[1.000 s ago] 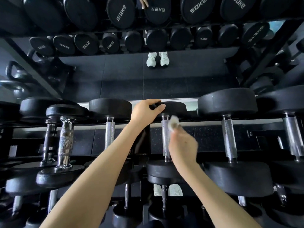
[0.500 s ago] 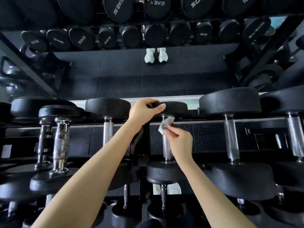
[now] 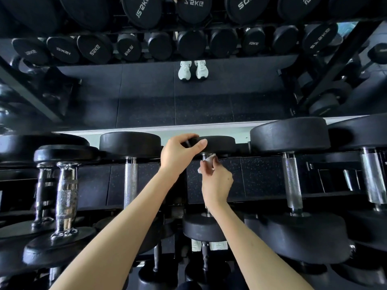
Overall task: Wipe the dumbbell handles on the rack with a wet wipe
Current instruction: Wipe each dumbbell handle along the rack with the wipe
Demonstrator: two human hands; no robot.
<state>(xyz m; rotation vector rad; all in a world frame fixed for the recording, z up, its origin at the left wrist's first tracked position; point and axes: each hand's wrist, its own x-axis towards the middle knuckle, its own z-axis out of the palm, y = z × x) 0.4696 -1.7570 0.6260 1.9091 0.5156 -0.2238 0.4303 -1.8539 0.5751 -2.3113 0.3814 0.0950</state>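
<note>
A small black dumbbell lies on the rack straight ahead of me, its far head uppermost and its near head below. My left hand grips the edge of the far head. My right hand is curled round the top of the steel handle, pressing a white wet wipe against it. Most of that handle is hidden behind my right hand.
Larger dumbbells lie on both sides, one with a knurled handle on the left and one on the right. Chrome dumbbells sit at far left. A mirror behind the rack reflects the floor and white shoes.
My right hand has slid up the handle with the wipe, from mid-handle to just under the far head. My left hand has kept its grip on that head.
</note>
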